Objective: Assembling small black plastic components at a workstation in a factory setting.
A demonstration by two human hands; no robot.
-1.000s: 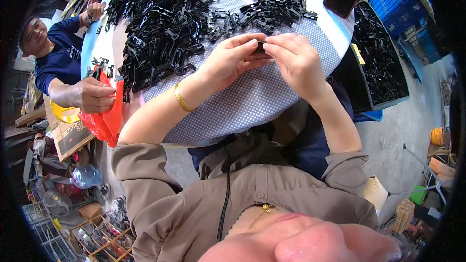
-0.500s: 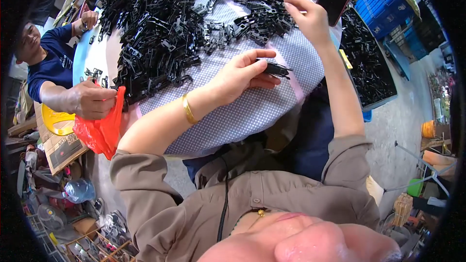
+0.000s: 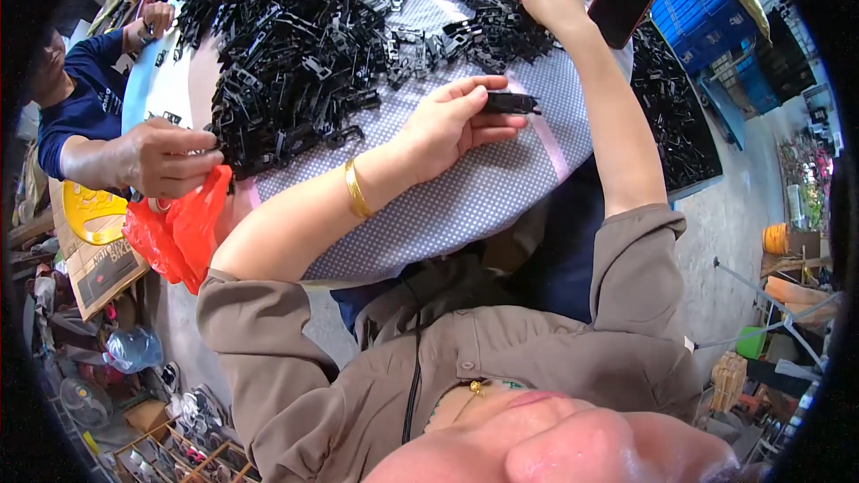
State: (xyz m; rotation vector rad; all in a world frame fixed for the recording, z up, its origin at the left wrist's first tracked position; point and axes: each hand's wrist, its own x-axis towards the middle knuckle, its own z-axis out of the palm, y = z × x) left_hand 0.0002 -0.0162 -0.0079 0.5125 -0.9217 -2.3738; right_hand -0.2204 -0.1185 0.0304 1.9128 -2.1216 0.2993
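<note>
Over the middle of the dotted tablecloth (image 3: 412, 215), my left hand (image 3: 438, 130) is closed around a small bunch of black plastic clip-like pieces (image 3: 512, 104). Their ends stick out past the thumb and fingers. My right hand (image 3: 550, 0) reaches to the right edge of a large heap of similar black pieces (image 3: 295, 54). Its fingers are curled together there, and whatever they may grip is hidden. The heap spreads over the far and left part of the round table.
A phone (image 3: 624, 0) stands at the table's right edge, near my right forearm. Beyond lie a bin of black pieces (image 3: 667, 107) and a blue crate (image 3: 702, 13). At left, a co-worker's hand (image 3: 170, 159) is by a red plastic bag (image 3: 192, 228) hanging at the table edge.
My right hand has moved slightly up and left onto the heap's edge, its fingers curling in. My left hand keeps its bunch, now turned a little. The co-worker's head has lowered.
</note>
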